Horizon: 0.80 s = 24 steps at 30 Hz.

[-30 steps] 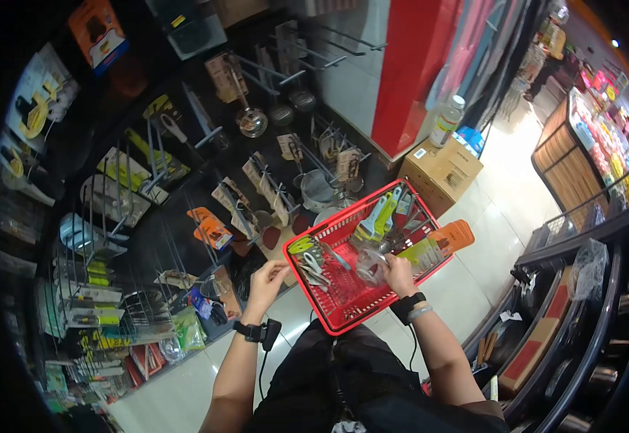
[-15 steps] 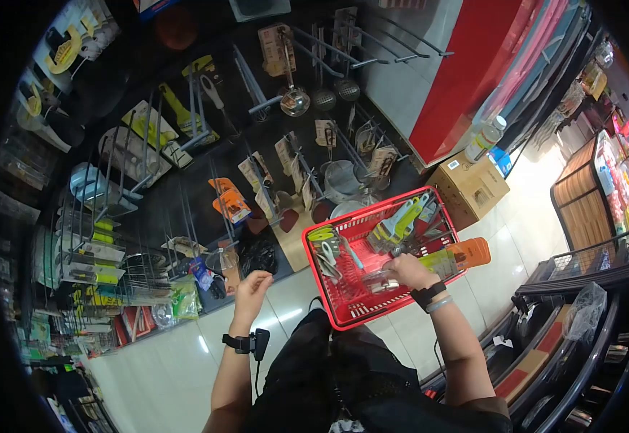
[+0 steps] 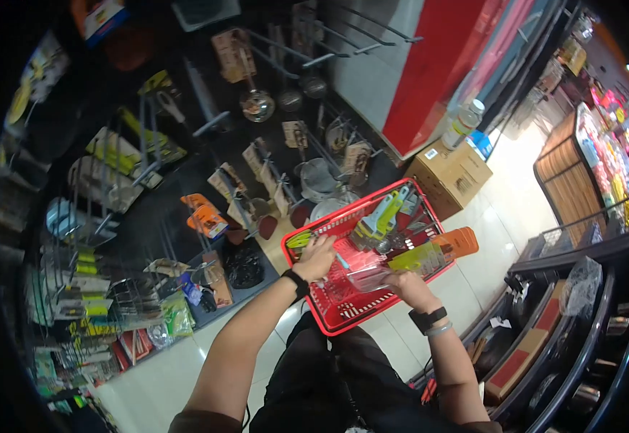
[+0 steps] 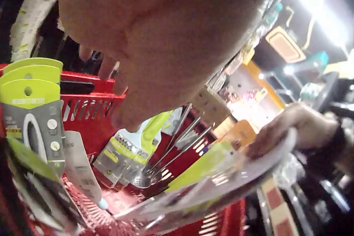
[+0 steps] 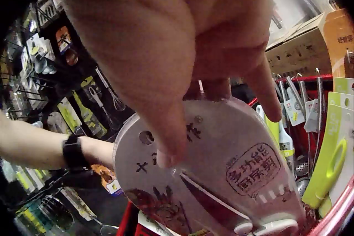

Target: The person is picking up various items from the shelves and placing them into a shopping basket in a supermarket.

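My right hand pinches a clear-wrapped pack of kitchen scissors by its rounded top, thumb on the printed front. The pack tilts over the red basket. My left hand reaches over the basket's left end, close to several green-topped packs. Its fingers hang relaxed in the left wrist view, with nothing seen between them. Green-and-white handled tools lie at the basket's far end. Beside my right hand, a green pack and an orange pack lean out over the rim.
Wall hooks ahead carry ladles, strainers and other carded utensils. A cardboard box with a bottle on it stands beyond the basket. Dark shelving runs along the right.
My left hand has moved from outside the basket's left side to over its left end. My right hand keeps its pinch on the scissors pack, whose tilt has changed.
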Motion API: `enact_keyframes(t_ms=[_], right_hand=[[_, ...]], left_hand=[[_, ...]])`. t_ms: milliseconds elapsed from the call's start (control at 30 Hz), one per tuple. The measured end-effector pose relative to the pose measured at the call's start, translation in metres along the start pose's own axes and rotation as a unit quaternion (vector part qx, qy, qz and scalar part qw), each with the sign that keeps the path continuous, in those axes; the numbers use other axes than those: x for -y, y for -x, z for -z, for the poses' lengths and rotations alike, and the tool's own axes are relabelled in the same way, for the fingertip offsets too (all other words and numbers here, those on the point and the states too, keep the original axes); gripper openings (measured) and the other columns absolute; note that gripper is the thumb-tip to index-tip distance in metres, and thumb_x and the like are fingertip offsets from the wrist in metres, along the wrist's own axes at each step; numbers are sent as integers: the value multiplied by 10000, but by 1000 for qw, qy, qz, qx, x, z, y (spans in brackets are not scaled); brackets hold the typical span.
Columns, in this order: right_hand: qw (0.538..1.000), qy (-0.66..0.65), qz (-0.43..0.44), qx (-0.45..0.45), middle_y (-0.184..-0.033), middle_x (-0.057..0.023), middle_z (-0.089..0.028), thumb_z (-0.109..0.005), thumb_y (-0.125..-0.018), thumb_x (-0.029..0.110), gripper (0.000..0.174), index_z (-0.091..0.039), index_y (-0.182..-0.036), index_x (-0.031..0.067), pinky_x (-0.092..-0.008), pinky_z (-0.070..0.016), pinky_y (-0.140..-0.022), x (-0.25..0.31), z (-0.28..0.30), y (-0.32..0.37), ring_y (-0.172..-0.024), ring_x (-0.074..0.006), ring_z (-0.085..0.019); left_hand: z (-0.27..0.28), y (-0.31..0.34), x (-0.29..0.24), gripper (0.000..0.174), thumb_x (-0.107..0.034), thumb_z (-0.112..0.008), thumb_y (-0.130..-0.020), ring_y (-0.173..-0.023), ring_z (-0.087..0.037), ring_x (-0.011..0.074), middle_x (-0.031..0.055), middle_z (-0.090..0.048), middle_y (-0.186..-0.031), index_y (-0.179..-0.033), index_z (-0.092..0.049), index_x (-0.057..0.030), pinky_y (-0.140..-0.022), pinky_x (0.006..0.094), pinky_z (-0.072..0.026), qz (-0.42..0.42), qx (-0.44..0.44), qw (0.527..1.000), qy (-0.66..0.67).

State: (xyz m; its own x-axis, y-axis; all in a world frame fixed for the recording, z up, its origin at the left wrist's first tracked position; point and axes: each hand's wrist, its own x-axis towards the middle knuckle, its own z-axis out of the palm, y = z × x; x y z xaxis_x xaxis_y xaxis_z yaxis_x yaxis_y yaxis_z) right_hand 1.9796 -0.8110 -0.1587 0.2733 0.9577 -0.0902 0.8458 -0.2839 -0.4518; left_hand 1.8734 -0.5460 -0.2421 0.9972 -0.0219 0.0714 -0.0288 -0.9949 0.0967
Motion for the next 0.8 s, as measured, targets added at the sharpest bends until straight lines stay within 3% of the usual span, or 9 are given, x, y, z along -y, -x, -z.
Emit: enact_keyframes(t_ms=[67,133,200,300,433,467,533,700,800], right_hand=[[997,-55,-9,-53,-771,-125,-622,-560,-746,92,95,-622,-816,77,-389,-499,-653,7,0,8,-744,-300,-607],[997,-55,-17,-57,-777,-109,-626,-556,-743,78,116,-628,-834,79,-375,-502,-676,14,5,13,-779,-288,-606],[995,-63,-8,-74,-817,-94,-629,-557,-736,73,131,-631,-844,80,-366,-500,-701,19,7,16,-802,-281,-605],[996,-65,-35,-45,-859,-83,-628,-555,-741,81,121,-628,-838,88,-370,-497,-703,15,5,19,-814,-275,-603],[990,-72,-112,-36,-816,-106,-626,-571,-754,112,89,-620,-822,83,-397,-492,-668,16,2,6,-792,-298,-604],[991,-72,-107,-37,-816,-106,-626,-571,-754,112,89,-620,-822,83,-397,-492,-668,15,2,0,-792,-298,-604],[983,-63,-167,-44,-770,-139,-617,-588,-751,119,86,-618,-815,71,-426,-484,-638,11,0,-16,-749,-332,-600],[976,-40,-178,-121,-717,-202,-611,-614,-701,110,106,-627,-785,48,-460,-501,-633,0,4,-54,-688,-373,-609],[975,-62,-188,-103,-721,-206,-612,-613,-703,110,111,-634,-794,50,-458,-501,-634,-5,12,-72,-689,-374,-609]], left_hand=[[-15,-20,0,223,-199,-506,-781,-1158,-416,251,92,-536,-1171,-821,-696,-88,-966,441,-289,-6,72,997,-18],[-59,-27,7,227,-222,-520,-774,-1178,-414,246,73,-549,-1172,-867,-712,-142,-1038,466,-192,-13,157,984,-78],[-86,-24,13,200,-183,-507,-759,-1126,-458,244,51,-603,-992,-732,-701,-143,-1020,517,-215,-21,158,977,-142],[-79,-25,17,196,-194,-514,-746,-1071,-484,233,43,-609,-878,-735,-701,-138,-1034,512,-205,-47,137,981,-129],[-10,-26,8,212,-214,-508,-763,-1038,-490,228,40,-597,-904,-774,-705,-135,-1055,481,-192,-159,131,962,-178],[12,-24,4,212,-214,-508,-763,-1038,-490,228,40,-597,-904,-774,-705,-135,-1055,481,-192,-155,131,962,-182],[55,-18,-6,231,-233,-502,-785,-1053,-481,225,30,-591,-944,-829,-709,-140,-1065,478,-173,-206,199,921,-264],[62,20,-19,302,-249,-456,-828,-1164,-427,265,55,-564,-1099,-1001,-669,-121,-1085,469,-130,-219,233,896,-309],[58,35,-23,332,-254,-442,-840,-1181,-416,252,56,-557,-1112,-1065,-639,-108,-1093,460,-108,-202,252,893,-313]])
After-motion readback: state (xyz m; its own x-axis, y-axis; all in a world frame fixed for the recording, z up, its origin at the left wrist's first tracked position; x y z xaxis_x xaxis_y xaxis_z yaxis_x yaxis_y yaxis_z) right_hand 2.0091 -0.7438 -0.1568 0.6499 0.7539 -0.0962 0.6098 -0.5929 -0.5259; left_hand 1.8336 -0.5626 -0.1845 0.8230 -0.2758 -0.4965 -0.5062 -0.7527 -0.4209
